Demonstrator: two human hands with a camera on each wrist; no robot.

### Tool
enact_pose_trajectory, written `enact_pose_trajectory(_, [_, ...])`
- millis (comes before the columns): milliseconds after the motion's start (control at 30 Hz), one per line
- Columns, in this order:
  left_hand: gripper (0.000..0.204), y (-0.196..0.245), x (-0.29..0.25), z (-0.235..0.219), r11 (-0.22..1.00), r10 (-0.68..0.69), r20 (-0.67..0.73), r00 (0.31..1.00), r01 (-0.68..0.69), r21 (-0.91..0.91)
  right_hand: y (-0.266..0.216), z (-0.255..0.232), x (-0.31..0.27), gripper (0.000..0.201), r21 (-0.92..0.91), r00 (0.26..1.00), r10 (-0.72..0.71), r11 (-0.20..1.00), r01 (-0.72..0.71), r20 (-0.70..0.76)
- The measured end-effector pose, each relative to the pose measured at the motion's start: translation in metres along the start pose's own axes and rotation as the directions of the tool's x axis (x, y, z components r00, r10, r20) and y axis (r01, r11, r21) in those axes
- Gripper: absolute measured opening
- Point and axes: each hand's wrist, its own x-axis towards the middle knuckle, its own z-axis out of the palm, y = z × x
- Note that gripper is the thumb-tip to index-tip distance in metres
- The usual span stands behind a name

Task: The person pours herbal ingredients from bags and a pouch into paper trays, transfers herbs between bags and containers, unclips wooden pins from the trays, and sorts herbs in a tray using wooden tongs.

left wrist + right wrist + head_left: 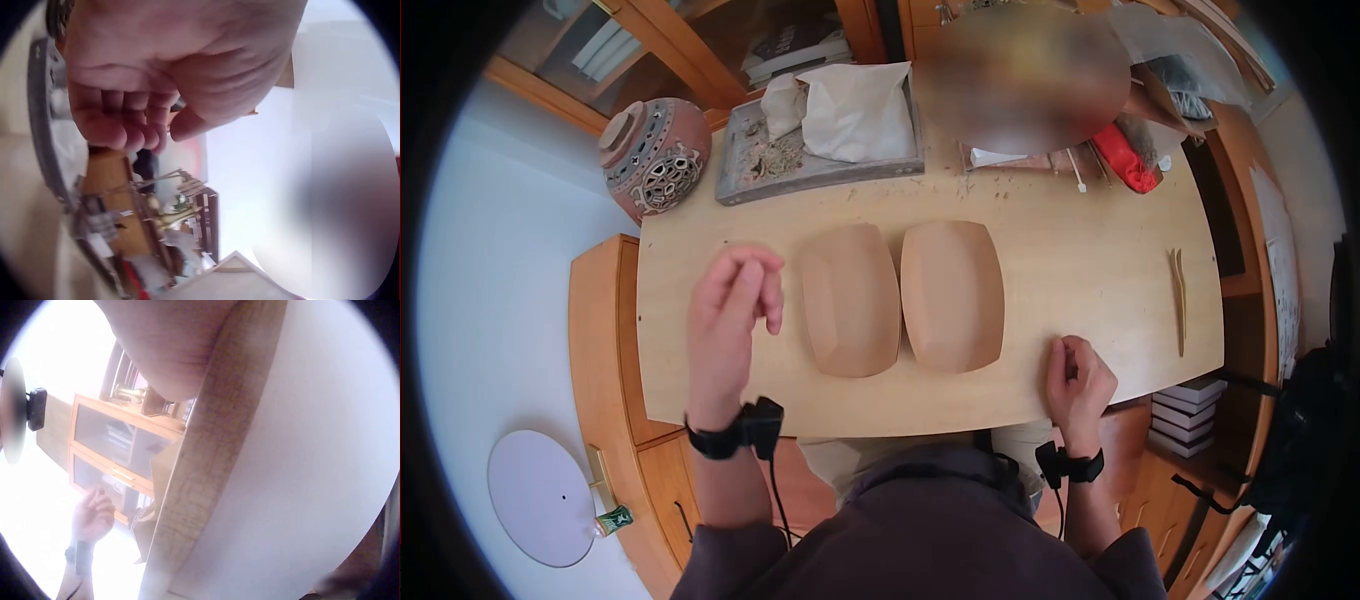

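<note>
Fingers (773,312) on left hand (728,318) and right hand (1083,388) curl loosely, empty. Left tray (852,300) and right tray (953,297) look light, bendy; pinch their sides gently.

Upper left: a round clay pot (668,165) with holes | top, left of middle: a gray tray (820,186) with white paper (857,115) and dry crumbs (772,160) | upper right: a red bundle (1122,158) | lower right: a white stack (1183,420), then a black bag (1295,455) | lower left: a flat white circle (540,497), a green can (615,519) just beside it
</note>
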Motion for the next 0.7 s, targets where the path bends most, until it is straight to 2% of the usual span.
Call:
enact_pose_trajectory(67, [0.021,-0.031,-0.029,-0.011,0.980,-0.082,-0.129,0.988,0.103,0.169,0.002,0.001,0.000,0.009,-0.029,1.000,-0.020,0.999,0.020,-0.006])
enact_pose_trajectory(167, [0.020,-0.064,-0.063,-0.004,0.962,-0.138,-0.198,0.971,0.179,0.207,0.001,0.001,-0.001,0.010,-0.032,1.000,-0.016,0.999,0.016,0.000])
enact_pose_trajectory(267, [0.020,-0.073,-0.076,0.016,0.950,-0.160,-0.275,0.948,0.224,0.218,0.002,0.002,-0.002,0.010,-0.044,0.999,-0.040,0.998,0.039,-0.021])
enact_pose_trajectory(400, [0.021,-0.088,-0.067,0.023,0.929,-0.215,-0.244,0.945,0.276,0.249,0.001,0.002,-0.002,0.010,-0.044,0.998,-0.060,0.997,0.058,-0.035])
enact_pose_trajectory(467, [0.019,-0.092,-0.063,0.024,0.922,-0.320,-0.228,0.920,0.357,0.150,0.000,0.001,-0.003,0.010,-0.028,0.999,-0.040,0.999,0.039,-0.033])
enact_pose_trajectory(500, [0.019,-0.093,-0.064,0.024,0.923,-0.318,-0.220,0.922,0.354,0.150,0.001,-0.001,-0.003,0.010,-0.033,0.999,-0.037,0.999,0.035,-0.039])
enact_pose_trajectory(567, [0.017,-0.095,-0.066,0.023,0.956,-0.283,-0.232,0.931,0.294,0.014,0.002,-0.002,-0.005,0.010,0.064,0.999,0.034,0.997,-0.036,0.022])
enact_pose_trajectory(700, [0.017,-0.086,-0.083,0.026,0.979,-0.192,-0.235,0.953,0.204,0.026,-0.035,-0.018,-0.008,0.011,0.211,0.997,0.059,0.975,-0.070,0.059])
